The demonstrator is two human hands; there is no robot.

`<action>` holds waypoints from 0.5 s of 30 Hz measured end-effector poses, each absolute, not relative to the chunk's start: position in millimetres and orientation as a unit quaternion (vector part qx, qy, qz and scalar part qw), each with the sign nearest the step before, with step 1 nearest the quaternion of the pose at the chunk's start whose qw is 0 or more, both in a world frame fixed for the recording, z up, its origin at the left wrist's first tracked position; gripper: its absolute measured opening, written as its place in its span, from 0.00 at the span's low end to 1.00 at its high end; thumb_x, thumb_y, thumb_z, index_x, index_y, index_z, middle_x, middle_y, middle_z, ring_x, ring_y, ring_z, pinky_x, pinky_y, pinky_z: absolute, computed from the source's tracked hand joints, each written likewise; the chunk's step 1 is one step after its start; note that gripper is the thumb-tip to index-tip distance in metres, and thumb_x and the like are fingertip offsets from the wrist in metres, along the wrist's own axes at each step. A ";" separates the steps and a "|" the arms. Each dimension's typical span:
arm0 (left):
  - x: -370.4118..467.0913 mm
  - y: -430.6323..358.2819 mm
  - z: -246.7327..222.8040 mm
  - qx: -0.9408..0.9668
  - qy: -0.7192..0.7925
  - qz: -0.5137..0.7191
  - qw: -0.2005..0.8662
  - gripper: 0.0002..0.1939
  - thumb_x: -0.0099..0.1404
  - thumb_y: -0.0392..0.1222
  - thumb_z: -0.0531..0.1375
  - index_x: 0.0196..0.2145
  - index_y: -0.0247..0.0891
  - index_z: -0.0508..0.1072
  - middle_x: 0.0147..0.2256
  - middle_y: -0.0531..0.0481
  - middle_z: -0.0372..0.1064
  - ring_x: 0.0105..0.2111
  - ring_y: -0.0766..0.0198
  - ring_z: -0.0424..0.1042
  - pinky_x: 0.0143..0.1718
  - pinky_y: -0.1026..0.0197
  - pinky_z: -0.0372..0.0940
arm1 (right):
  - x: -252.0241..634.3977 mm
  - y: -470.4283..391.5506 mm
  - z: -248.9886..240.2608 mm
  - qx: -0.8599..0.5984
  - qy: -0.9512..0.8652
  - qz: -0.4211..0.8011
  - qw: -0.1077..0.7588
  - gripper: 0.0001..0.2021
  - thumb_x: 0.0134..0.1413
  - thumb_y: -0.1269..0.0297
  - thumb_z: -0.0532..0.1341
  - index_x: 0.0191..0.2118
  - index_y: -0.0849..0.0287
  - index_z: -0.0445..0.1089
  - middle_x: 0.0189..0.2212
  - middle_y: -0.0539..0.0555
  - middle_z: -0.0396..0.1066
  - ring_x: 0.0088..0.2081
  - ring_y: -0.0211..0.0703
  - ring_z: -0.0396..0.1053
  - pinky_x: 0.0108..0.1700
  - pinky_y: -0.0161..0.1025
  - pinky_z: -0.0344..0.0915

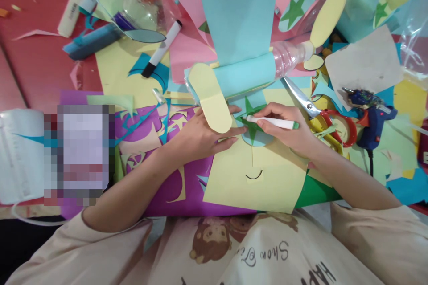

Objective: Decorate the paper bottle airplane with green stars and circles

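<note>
My right hand (pixel 284 127) is closed around a white marker (pixel 276 122) with a green end, its tip on a green star (pixel 252 127). The star lies on the rounded end of a light blue paper strip (pixel 258 139). My left hand (pixel 214 131) rests with fingers spread at the star's left side, partly hidden under a pale yellow rounded paper piece (pixel 216 109). That piece is on the end of a plastic bottle (pixel 287 58) wrapped in light blue paper (pixel 245 75), just beyond my hands. Pale yellow paper (pixel 257 191) lies beneath.
Open scissors (pixel 312 109) with red handles and a blue glue gun (pixel 372 127) lie to the right. A black-capped marker (pixel 162 49) is at the back left. A white box (pixel 22 156) stands at the far left. Paper scraps are scattered around.
</note>
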State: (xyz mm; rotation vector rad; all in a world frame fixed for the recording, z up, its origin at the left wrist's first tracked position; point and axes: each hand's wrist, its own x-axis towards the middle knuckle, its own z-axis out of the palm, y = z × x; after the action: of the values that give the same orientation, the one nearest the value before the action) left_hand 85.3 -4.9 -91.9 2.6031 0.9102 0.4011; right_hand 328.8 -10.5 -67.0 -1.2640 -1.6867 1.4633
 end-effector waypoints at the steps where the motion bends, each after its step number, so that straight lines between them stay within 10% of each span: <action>1: 85.3 -4.9 -91.9 0.921 0.320 0.143 0.172 0.15 0.71 0.43 0.53 0.49 0.47 0.76 0.59 0.41 0.64 0.55 0.51 0.69 0.53 0.46 0.64 | 329.0 -10.5 -67.1 -0.475 -0.630 0.545 0.285 0.09 0.57 0.60 0.62 0.35 0.61 0.72 0.31 0.52 0.72 0.32 0.37 0.66 0.32 0.35 0.59; 15: 84.8 -4.7 -92.8 0.918 0.317 0.151 0.185 0.15 0.70 0.42 0.54 0.51 0.49 0.75 0.60 0.42 0.64 0.55 0.51 0.68 0.52 0.47 0.64 | 329.8 -6.6 -69.0 -0.493 -0.623 0.520 0.313 0.04 0.56 0.67 0.61 0.30 0.59 0.70 0.25 0.47 0.68 0.26 0.33 0.61 0.27 0.33 0.55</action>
State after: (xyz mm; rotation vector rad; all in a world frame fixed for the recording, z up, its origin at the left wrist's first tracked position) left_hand 84.8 -4.7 -92.8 2.5874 0.8926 0.4242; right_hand 329.8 -6.6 -69.0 -1.3006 -1.6438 1.3730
